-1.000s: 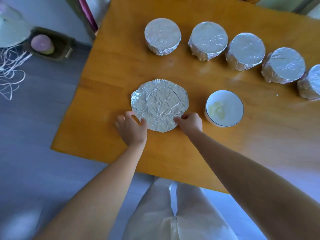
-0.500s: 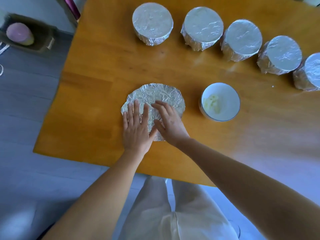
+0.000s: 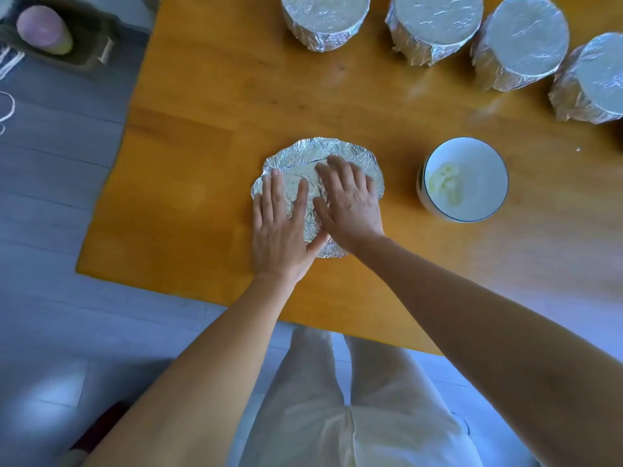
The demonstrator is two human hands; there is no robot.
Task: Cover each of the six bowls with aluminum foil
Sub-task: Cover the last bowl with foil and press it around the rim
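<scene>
A crinkled round sheet of aluminum foil (image 3: 323, 153) lies flat on the wooden table (image 3: 202, 129). My left hand (image 3: 281, 227) and my right hand (image 3: 349, 203) press on it side by side, palms down, fingers spread. An uncovered white bowl (image 3: 464, 180) with pale food inside stands just right of the foil. Several foil-covered bowls line the far edge: one (image 3: 325, 18), another (image 3: 435, 25), a third (image 3: 522, 45), and one cut off at the right (image 3: 593, 79).
The table's left edge and near edge are close to my hands. On the grey floor at far left sits a dark tray (image 3: 81, 45) holding a pink cylinder (image 3: 43, 30). My light trousers (image 3: 337, 416) show below the table.
A second ago my fingertips held the foil's near edge; since then both hands moved onto the sheet and lie flat on it. The view has shifted closer and slightly left.
</scene>
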